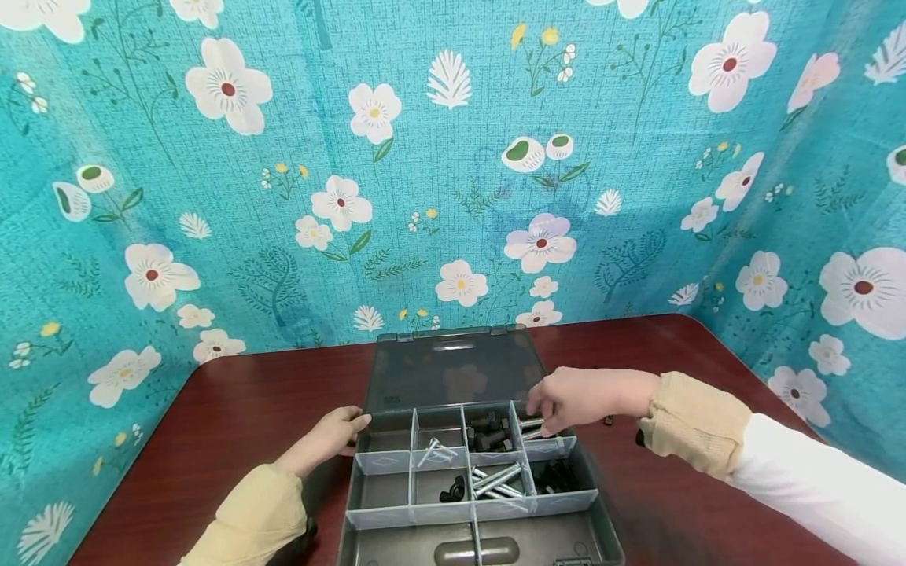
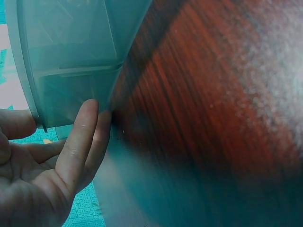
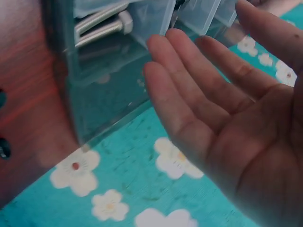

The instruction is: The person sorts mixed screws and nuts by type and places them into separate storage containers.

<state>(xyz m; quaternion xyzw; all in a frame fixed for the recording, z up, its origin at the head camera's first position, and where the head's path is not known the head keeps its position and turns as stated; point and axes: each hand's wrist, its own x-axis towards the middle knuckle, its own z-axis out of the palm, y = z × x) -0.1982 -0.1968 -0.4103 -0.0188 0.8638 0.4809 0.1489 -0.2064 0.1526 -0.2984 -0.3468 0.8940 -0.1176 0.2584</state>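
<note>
A grey compartment organizer box [image 1: 418,517] lies with its smoky lid [image 1: 453,373] folded back. My left hand [image 1: 329,436] holds its back left corner; the left wrist view shows the thumb at the rim and fingers [image 2: 80,142] against the outer wall. Over the back right compartment hovers my right hand [image 1: 566,399], its fingers [image 3: 165,90] loosely extended and apparently holding nothing. Silver bolts [image 3: 102,28] lie in that compartment. Other compartments hold small screws [image 1: 437,451], black parts [image 1: 490,432], long silver bolts [image 1: 499,479], black wing-shaped pieces [image 1: 453,491] and dark small parts [image 1: 557,475].
The box stands on a dark red wooden table [image 1: 283,385]. A teal flowered cloth [image 1: 425,181] hangs behind and beside the table. Small dark pieces [image 1: 608,420] lie on the tabletop to the right of the box.
</note>
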